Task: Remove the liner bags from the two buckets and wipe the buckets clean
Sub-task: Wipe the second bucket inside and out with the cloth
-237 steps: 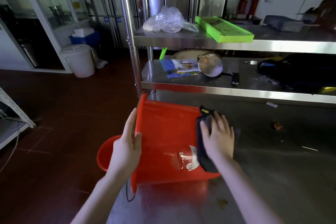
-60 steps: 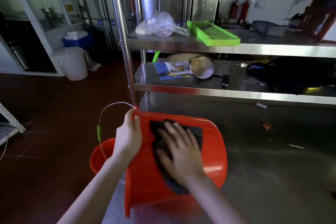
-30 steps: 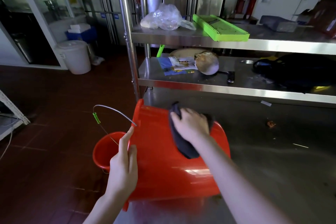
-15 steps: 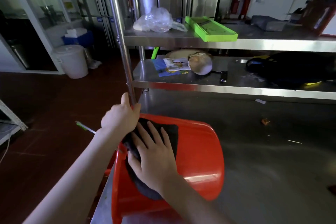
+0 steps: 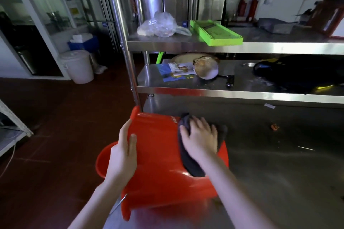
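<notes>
The right hand [image 5: 200,140] and cloth [image 5: 188,161] have slid right, from the rim toward the base of the bucket [image 5: 158,154]. The left hand [image 5: 122,156] has dropped lower on the rim. Both hands lie flat, fingers straight. The left braces the bucket, which lies sideways on the table [image 5: 279,173], so it cannot roll, while the right presses the cloth down. A second bucket [image 5: 102,163] stands below, at left.

Dim foreground, brighter rooms behind
Glare streaks the steel shelf edge [image 5: 232,47]; the floor [image 5: 55,117] sits in shadow; the right hand [image 5: 200,141] is motion-blurred; the post [image 5: 119,24] bows with wide-angle distortion
</notes>
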